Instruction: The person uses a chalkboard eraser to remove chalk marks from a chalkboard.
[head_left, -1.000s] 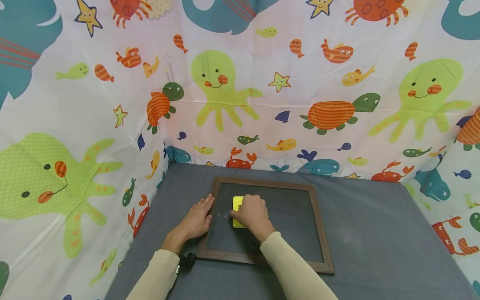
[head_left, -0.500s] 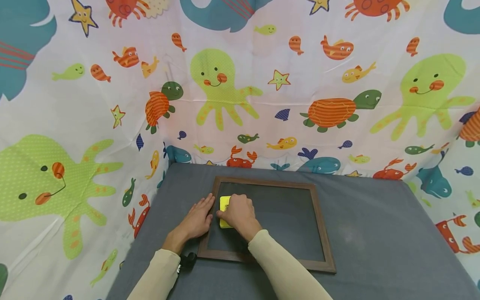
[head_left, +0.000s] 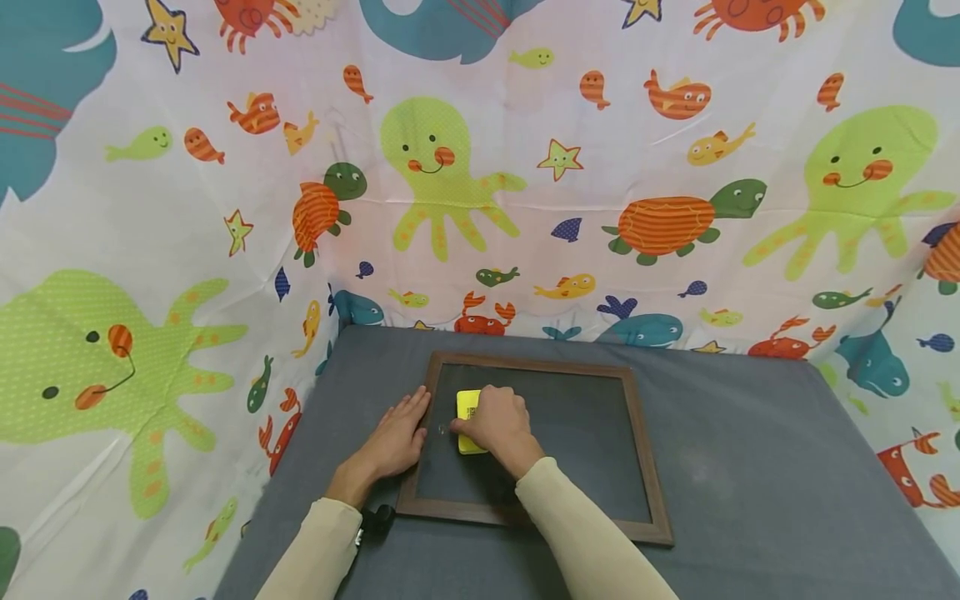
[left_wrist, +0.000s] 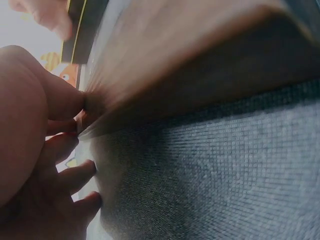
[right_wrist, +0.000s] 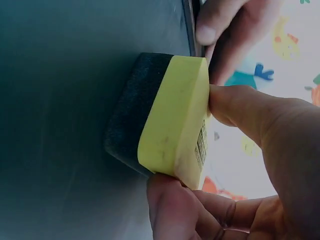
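Observation:
A small chalkboard with a brown wooden frame lies flat in the head view. My right hand grips a board eraser over the left half of the board. In the right wrist view the eraser has a yellow body and a black felt underside against the dark surface; thumb and fingers hold it from opposite sides. My left hand rests with extended fingers along the frame's left edge. The left wrist view shows its fingertips on the cloth and at the frame's side.
A grey cloth covers the table under the board. White curtains printed with sea animals hang behind and on both sides. Around my left wrist is a dark strap. A faint pale mark shows left of the eraser.
My right hand slid the eraser left across the board, then back a little to the right. The left hand has stayed at the frame's left edge.

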